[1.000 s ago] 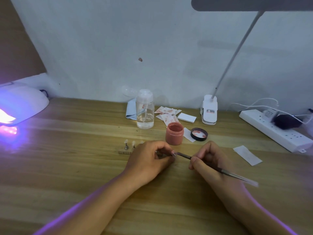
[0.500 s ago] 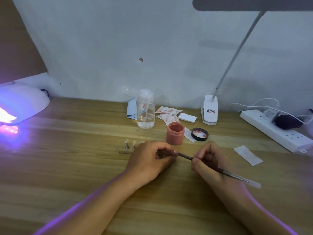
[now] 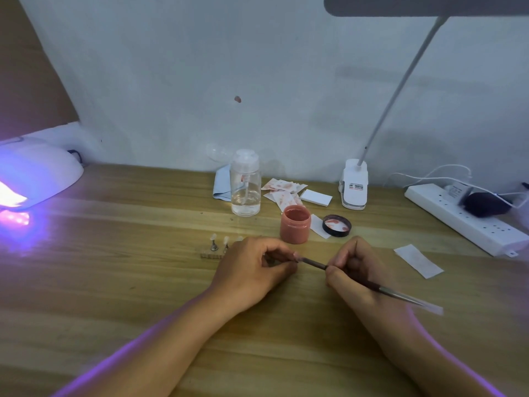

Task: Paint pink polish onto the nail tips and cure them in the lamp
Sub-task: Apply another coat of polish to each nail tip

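Right hand (image 3: 352, 267) grips the brush (image 3: 315, 263) like a pen, bristles on the nail tip (image 3: 296, 257) pinched in the closed left hand (image 3: 252, 270) — painting is underway. Pink polish jar (image 3: 295, 224) stands open just beyond; curing lamp (image 3: 34, 179) glows far left. Next move, likely: even strokes, then setting this tip on the holder strip (image 3: 211, 255).

On the wooden worktop (image 3: 114, 282) we see a clear plastic pump bottle (image 3: 245, 183) beside a folded pale-blue cloth (image 3: 221, 183), stained paper wipes (image 3: 282, 189), a white clip-on desk lamp (image 3: 354, 186) — and, far right, a white power strip (image 3: 469, 222).
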A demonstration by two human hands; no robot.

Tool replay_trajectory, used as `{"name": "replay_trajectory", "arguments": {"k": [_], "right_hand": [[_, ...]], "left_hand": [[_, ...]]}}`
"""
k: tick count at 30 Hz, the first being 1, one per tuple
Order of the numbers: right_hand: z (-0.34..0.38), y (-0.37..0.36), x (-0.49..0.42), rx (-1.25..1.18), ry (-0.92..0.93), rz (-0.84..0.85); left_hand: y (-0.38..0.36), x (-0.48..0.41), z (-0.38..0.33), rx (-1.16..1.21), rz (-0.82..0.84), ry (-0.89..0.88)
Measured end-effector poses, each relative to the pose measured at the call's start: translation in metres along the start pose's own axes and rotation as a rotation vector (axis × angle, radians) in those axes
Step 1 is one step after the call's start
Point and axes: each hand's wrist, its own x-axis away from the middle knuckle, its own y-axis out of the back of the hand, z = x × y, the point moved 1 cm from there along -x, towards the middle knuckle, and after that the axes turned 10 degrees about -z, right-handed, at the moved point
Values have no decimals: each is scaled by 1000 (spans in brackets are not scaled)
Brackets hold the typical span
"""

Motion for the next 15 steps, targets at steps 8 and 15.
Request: {"name": "replay_trajectory", "arguments": {"k": [8,15], "right_hand": [[2,0,0,15,10,4],[0,-1,-1,36,30,6]], "left_hand": [[0,0,2,-6,-6,-18],[-1,-1,1,-15,-1,-18]]}}
